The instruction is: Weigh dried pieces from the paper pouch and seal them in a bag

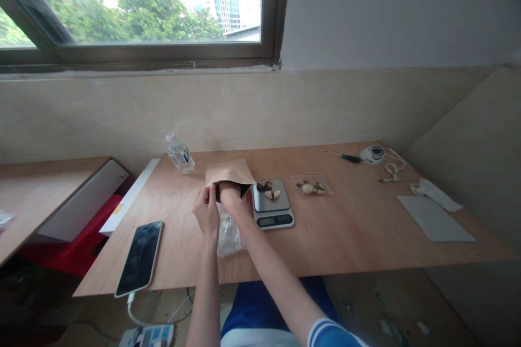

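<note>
Left hand [207, 209] pinches brown kraft paper pouch [228, 172] mouth on wooden bench [345, 227]; right hand [230, 195] reaches inside, grip hidden.

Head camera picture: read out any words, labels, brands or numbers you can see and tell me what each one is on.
No text can be read in this picture.
Water bottle: it has a label, too small and blurred to read.
Kitchen scale: its display strip is dark and too small to read.
Phone: the screen is black, nothing shown.
Brown paper bag, held by the left hand and right hand: no print visible.
</note>
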Tool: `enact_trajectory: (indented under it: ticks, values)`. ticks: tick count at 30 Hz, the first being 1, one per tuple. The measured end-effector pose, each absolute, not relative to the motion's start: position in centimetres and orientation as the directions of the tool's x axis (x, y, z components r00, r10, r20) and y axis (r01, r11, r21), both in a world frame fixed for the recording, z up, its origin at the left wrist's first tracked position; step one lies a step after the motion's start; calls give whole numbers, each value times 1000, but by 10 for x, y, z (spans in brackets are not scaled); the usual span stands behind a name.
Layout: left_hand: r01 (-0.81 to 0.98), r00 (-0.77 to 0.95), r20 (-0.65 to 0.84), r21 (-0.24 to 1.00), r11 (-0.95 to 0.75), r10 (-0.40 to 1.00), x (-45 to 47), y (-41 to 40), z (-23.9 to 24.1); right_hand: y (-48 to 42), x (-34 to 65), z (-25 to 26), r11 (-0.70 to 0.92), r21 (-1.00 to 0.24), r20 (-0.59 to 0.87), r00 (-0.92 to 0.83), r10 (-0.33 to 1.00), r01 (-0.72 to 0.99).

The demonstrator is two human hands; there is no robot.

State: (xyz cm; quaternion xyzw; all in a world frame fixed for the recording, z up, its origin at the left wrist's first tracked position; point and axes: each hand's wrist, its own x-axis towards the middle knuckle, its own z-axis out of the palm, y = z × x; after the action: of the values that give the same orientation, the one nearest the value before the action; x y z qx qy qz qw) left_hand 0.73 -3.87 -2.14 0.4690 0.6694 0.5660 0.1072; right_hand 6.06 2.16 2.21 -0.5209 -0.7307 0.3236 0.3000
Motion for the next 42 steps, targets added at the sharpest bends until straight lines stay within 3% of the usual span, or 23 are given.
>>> enact_trajectory:
  ticks: [7,10,16,19,22,29,34,38,42]
  values:
    - [520,-578,398,852,-54,713,6,-41,-16,1,75,25,168,-698,8,-228,974,696]
    - [528,-575,409,847,-61,709,0,-37,-10,-20,83,32,191,-682,89,-179,980,706]
    - [521,-542,434,845,-118,720,-14,-14,0,-68,119,30,393,-787,421,-53,906,475]
    - [503,-566,456,851,-151,687,-17,6,5,-81,151,-4,317,-857,352,12,936,407]
    - [502,-610,474,851,-153,635,-16,24,10,-79,182,-44,208,-877,235,9,972,434]
    - [469,-658,448,873,-137,605,-15,34,12,-44,212,-76,410,-686,354,-216,910,602]
    - [436,-659,415,890,-132,627,-20,14,0,-42,219,-74,475,-678,418,-238,877,560]
    - [490,-593,386,869,-64,707,-13,-27,-37,-71,249,-94,376,-773,450,25,893,511]
    - [549,-492,285,835,39,823,1,-68,-91,-93,287,-133,178,-866,355,324,877,467]
